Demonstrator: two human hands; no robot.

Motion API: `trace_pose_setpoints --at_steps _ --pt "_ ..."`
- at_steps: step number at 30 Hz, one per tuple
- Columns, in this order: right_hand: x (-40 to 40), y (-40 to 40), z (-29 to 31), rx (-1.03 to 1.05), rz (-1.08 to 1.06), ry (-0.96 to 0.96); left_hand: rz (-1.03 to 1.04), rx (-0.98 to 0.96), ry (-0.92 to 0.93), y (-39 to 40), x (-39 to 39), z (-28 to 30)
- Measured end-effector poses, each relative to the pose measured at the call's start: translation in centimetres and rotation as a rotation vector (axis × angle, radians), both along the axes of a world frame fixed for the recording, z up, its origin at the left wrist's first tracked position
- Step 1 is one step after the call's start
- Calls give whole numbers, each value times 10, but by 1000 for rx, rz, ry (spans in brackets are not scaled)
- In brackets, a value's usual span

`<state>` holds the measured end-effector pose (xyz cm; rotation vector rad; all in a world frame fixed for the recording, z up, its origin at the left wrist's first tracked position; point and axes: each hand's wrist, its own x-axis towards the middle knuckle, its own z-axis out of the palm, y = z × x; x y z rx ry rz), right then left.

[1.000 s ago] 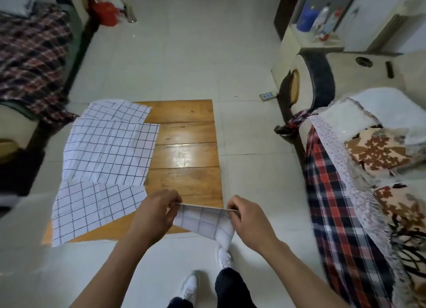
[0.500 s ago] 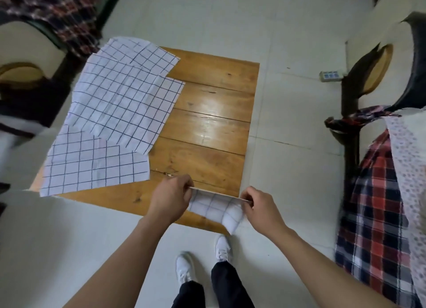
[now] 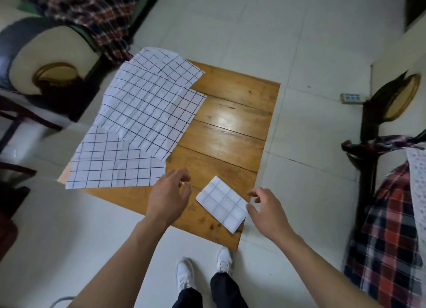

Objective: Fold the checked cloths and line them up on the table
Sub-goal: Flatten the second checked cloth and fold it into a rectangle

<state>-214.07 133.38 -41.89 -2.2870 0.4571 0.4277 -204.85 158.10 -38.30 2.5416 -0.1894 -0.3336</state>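
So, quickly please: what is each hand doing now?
Left hand: open, holding nothing.
Right hand: open, fingers beside the small folded white checked cloth, not gripping it.

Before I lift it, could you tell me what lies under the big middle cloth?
The middle cloth overlaps the far cloth and the near cloth, all on the table. Anything else beneath is covered.

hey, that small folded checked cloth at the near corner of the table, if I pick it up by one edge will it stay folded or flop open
Probably flop open. The folded cloth looks thin and light, like the unfolded cloths lying flat and creased beside it. Nothing pins its layers, so lifting one edge would likely let them droop. One corner overhangs the table edge, so a nudge might slide it off.
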Motion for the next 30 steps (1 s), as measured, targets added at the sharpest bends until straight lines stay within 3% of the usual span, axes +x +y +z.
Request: trace_pose_setpoints --at_steps 7,15,21,30 --pt "48 42 88 3 209 -145 48 12 -48 52 2 92" --pt "68 119 180 -188 527 -262 36 107 -38 139 -16 179" --pt "70 202 241 -343 550 -339 -75 193 -67 242 -31 210" --pt "65 345 278 -304 511 -434 51 18 -197 374 -33 222"
